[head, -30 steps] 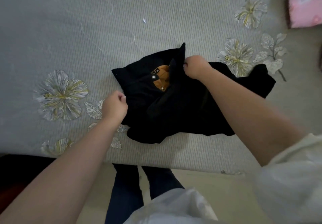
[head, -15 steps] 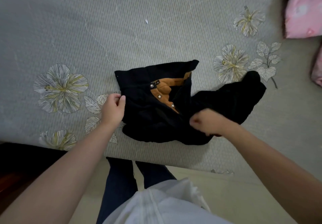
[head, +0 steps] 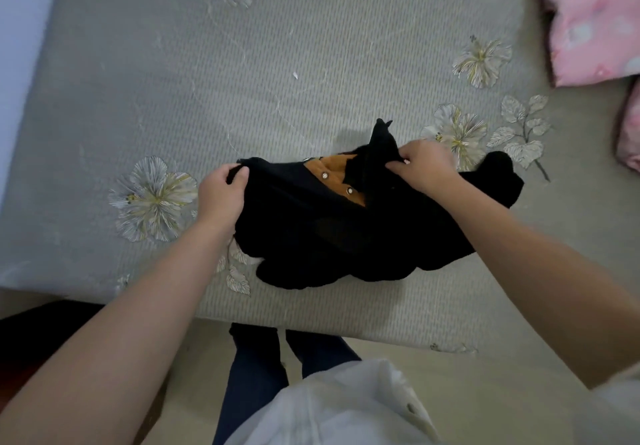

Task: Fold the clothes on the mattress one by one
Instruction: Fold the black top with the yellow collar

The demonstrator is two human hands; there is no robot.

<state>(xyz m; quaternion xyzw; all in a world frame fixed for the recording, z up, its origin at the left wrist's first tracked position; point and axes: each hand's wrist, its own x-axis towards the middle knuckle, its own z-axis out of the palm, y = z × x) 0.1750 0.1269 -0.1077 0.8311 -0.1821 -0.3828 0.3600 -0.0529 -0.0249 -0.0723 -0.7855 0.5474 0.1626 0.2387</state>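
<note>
Black garment with tan snap-button lining (head: 346,230): right hand (head: 424,166) has moved from its near hem to pinch the collar; left hand (head: 221,190) still pinches the left edge, spreading it on the grey floral mattress (head: 277,46).

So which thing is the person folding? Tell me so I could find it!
Look at the grey flowered mattress, near its front edge. There lies a black garment, pinched by the left hand and right hand. Only it has an orange lining with shiny snaps; the cloth at the corner is pink.
</note>
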